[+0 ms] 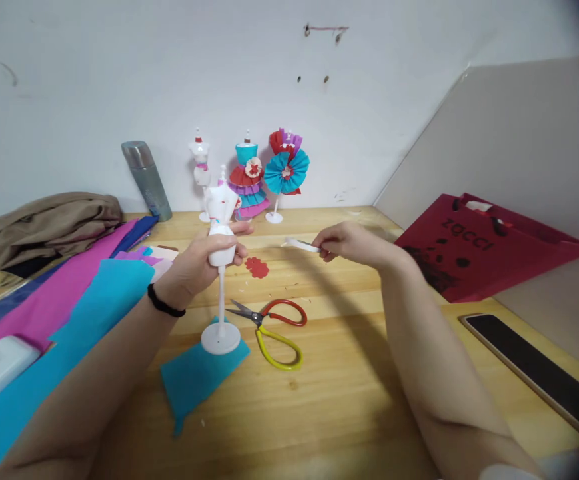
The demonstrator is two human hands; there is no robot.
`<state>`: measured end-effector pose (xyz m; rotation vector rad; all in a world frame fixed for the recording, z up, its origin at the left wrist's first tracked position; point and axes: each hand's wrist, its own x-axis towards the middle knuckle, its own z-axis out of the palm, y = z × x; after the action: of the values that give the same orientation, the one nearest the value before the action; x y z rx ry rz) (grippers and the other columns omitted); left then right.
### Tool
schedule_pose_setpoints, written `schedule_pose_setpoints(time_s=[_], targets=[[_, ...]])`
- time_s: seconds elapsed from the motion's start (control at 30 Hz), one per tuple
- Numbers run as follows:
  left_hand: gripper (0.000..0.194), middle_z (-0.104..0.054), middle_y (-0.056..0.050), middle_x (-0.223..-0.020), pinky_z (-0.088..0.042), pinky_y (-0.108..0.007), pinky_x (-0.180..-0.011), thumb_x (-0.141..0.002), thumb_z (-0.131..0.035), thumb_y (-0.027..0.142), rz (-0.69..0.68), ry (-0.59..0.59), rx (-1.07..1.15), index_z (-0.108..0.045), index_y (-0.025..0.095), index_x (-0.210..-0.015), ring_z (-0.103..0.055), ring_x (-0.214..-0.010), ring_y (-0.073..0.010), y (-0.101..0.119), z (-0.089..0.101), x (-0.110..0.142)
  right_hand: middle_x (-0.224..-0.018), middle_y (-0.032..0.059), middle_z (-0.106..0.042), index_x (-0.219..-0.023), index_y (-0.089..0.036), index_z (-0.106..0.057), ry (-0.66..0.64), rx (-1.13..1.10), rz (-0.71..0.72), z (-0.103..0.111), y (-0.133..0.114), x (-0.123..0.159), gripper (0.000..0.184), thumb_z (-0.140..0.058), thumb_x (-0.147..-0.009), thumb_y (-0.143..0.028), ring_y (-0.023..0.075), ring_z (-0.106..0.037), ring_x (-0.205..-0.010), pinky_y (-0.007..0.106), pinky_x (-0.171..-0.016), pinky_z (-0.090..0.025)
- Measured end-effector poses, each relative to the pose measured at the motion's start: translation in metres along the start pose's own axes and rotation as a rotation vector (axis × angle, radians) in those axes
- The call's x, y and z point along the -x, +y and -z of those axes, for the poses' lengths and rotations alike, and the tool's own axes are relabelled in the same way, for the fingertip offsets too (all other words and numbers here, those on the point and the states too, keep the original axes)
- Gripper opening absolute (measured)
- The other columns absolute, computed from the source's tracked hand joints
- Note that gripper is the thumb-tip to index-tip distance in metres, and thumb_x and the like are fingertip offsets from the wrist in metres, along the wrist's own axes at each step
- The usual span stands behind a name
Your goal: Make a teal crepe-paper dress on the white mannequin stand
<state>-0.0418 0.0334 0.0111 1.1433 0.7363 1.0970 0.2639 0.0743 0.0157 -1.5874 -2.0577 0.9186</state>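
Note:
My left hand [202,260] is closed around the torso of a small white mannequin stand [220,220], whose round base [220,339] rests on a scrap of teal paper [199,377]. My right hand [349,243] pinches a thin white strip [302,245] and holds it out level, a little to the right of the mannequin. A red paper flower cutout [257,267] lies on the wooden table between both hands. Scissors [274,327] with red and yellow handles lie just right of the base.
Three more mannequins stand by the wall: one bare [200,167], two in paper dresses [249,180] [286,170]. A metal flask [145,179], brown cloth [49,223], coloured paper sheets [69,300], a red bag [474,247] and a phone [534,370] surround the work area.

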Motion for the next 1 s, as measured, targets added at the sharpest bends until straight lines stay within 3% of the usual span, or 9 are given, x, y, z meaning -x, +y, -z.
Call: schedule_pose_setpoints(time_s=[0.07,0.27,0.43,0.57,0.73,0.8,0.87,1.0], targets=[[0.043,-0.068,-0.006,-0.075,-0.045,-0.026,-0.062,-0.064,-0.077,0.032,0.013,0.037,-0.018,-0.075,0.011,-0.101,-0.057,-0.064,-0.0134,-0.001,-0.004,0.001,-0.057,0.0028,-0.067,-0.066,-0.014,-0.072,-0.039,0.206,-0.032,-0.010,0.011,-0.012,0.018,-0.057,-0.068,-0.005,0.0135,-0.058,-0.056,0.027,-0.059,-0.042],[0.036,-0.071,-0.009,-0.087,-0.048,-0.027,-0.064,-0.065,-0.078,0.031,0.041,0.061,-0.028,-0.075,0.010,-0.094,-0.060,-0.068,-0.0138,-0.002,-0.007,0.002,-0.054,0.0021,-0.063,-0.057,-0.018,-0.066,-0.022,0.248,-0.012,-0.048,0.030,-0.031,0.023,-0.056,-0.072,-0.004,0.0128,-0.055,-0.051,0.028,-0.055,-0.038],[0.040,-0.072,-0.009,-0.093,-0.046,-0.026,-0.061,-0.065,-0.078,0.030,0.027,0.064,0.002,-0.074,0.009,-0.099,-0.059,-0.067,-0.0123,-0.002,-0.005,0.000,-0.060,0.0056,-0.065,-0.052,-0.019,-0.064,0.078,0.401,0.015,-0.055,0.035,-0.037,0.020,-0.063,-0.065,-0.003,0.0193,-0.059,-0.062,0.031,-0.058,-0.035],[0.035,-0.070,-0.006,-0.082,-0.045,-0.025,-0.061,-0.064,-0.077,0.028,0.016,0.052,-0.034,-0.072,0.010,-0.093,-0.058,-0.066,-0.0119,-0.002,-0.009,0.000,-0.072,0.0086,-0.073,-0.065,-0.016,-0.071,0.157,0.373,-0.012,-0.053,0.026,-0.040,0.013,-0.061,-0.072,-0.011,0.0212,-0.065,-0.070,0.030,-0.061,-0.038],[0.039,-0.067,-0.003,-0.066,-0.043,-0.027,-0.062,-0.065,-0.077,0.029,0.031,-0.018,-0.072,-0.072,0.010,-0.099,-0.058,-0.063,-0.0139,-0.008,-0.015,0.003,-0.086,0.0074,-0.077,-0.092,-0.017,-0.073,0.216,0.173,0.088,-0.057,-0.014,-0.023,0.027,-0.051,-0.091,-0.032,0.0162,-0.064,-0.067,0.028,-0.063,-0.046],[0.042,-0.068,-0.003,-0.069,-0.044,-0.028,-0.064,-0.066,-0.078,0.029,0.040,-0.048,-0.072,-0.071,0.010,-0.103,-0.059,-0.064,-0.0143,-0.012,-0.018,0.004,-0.081,0.0073,-0.074,-0.087,-0.017,-0.070,0.233,-0.175,0.231,-0.062,-0.036,-0.007,0.030,-0.057,-0.087,-0.044,0.0162,-0.061,-0.063,0.029,-0.059,-0.046],[0.037,-0.069,-0.003,-0.068,-0.043,-0.028,-0.064,-0.065,-0.079,0.028,0.044,-0.073,-0.087,-0.072,0.011,-0.097,-0.058,-0.063,-0.0138,-0.015,-0.023,0.006,-0.075,0.0054,-0.072,-0.081,-0.019,-0.068,0.234,-0.374,0.360,-0.069,-0.058,0.011,0.029,-0.064,-0.083,-0.048,0.0171,-0.062,-0.064,0.030,-0.060,-0.048],[0.021,-0.064,0.000,-0.063,-0.041,-0.026,-0.062,-0.061,-0.077,0.027,0.030,-0.108,-0.122,-0.066,0.014,-0.074,-0.056,-0.062,-0.0124,-0.016,-0.033,0.011,-0.070,0.0038,-0.072,-0.079,-0.021,-0.067,0.224,-0.567,0.395,-0.084,-0.087,0.037,0.027,-0.071,-0.080,-0.048,0.0183,-0.067,-0.066,0.030,-0.062,-0.052]])
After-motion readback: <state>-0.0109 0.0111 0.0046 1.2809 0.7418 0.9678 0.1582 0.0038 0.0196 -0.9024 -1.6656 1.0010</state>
